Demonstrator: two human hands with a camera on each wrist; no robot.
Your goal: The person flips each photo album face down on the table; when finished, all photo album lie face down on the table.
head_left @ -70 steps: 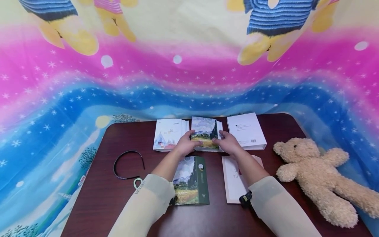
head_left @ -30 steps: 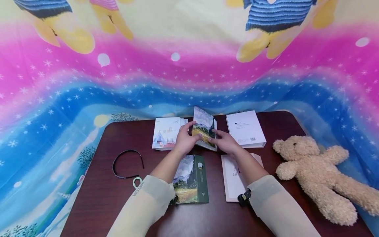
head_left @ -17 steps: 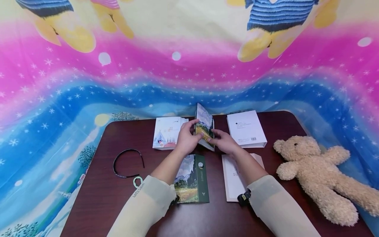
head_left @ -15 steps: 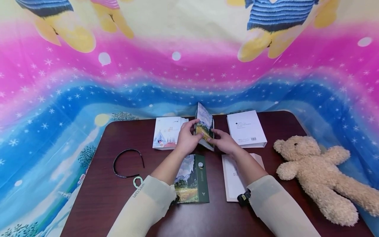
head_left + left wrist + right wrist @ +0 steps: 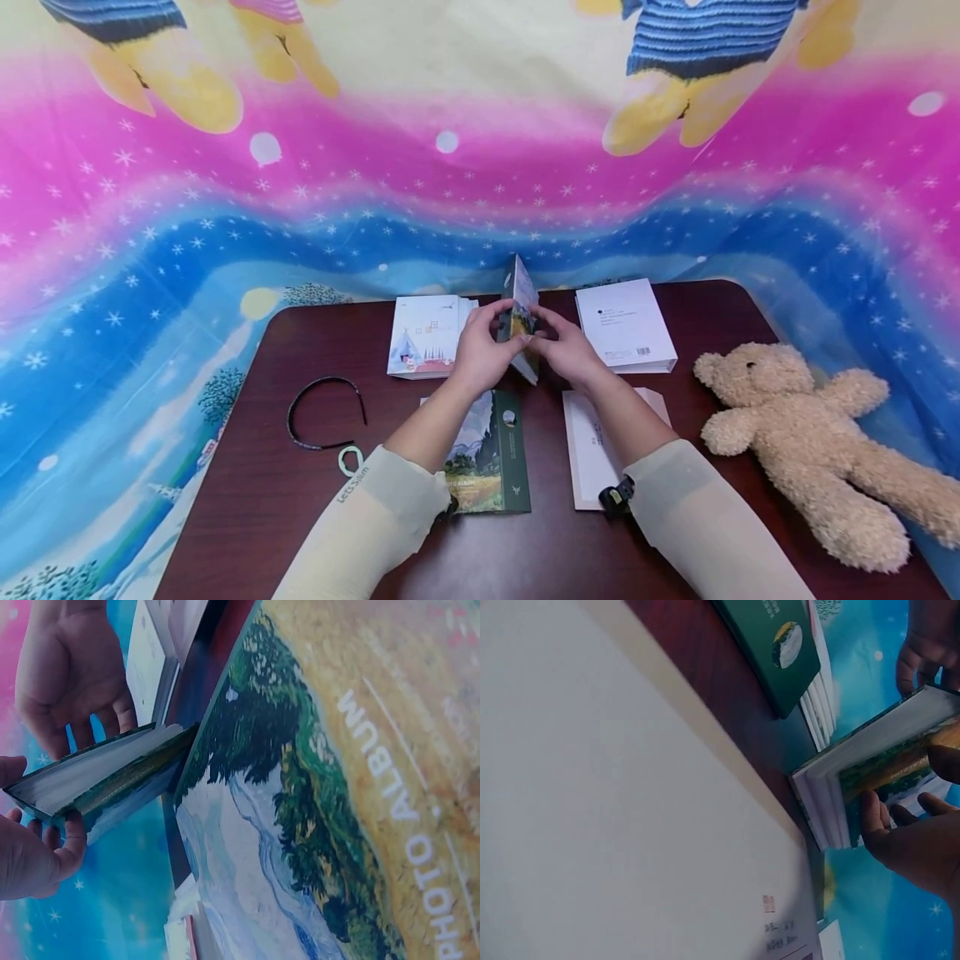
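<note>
Between my two hands stands a small landscape-covered photo album (image 5: pixel 522 279), turned nearly edge-on to me, its white pages visible from below. My left hand (image 5: pixel 482 346) holds its left side; in the left wrist view the thumb and fingertips pinch a corner (image 5: pixel 52 802). My right hand (image 5: pixel 567 346) holds the opposite side, its thumb close to the left thumb. The right wrist view has the index fingertip (image 5: pixel 871 810) against the cover. Below my hands lies a larger landscape album (image 5: pixel 480 458) with a green strip, partly under my left forearm.
A white tent-picture stack (image 5: pixel 423 333) lies left of my hands, a white book (image 5: pixel 626 325) right. Under my right forearm is a pale folder-like sheet (image 5: pixel 592 458). A black headband (image 5: pixel 292 417), a green loop (image 5: pixel 345 458) and a teddy bear (image 5: pixel 795 433) lie on the table (image 5: pixel 247 500).
My hands tilted the small album up off its flat pose, facing me, and turned it until it stands nearly edge-on. Both hands stayed on it; the other things kept their places.
</note>
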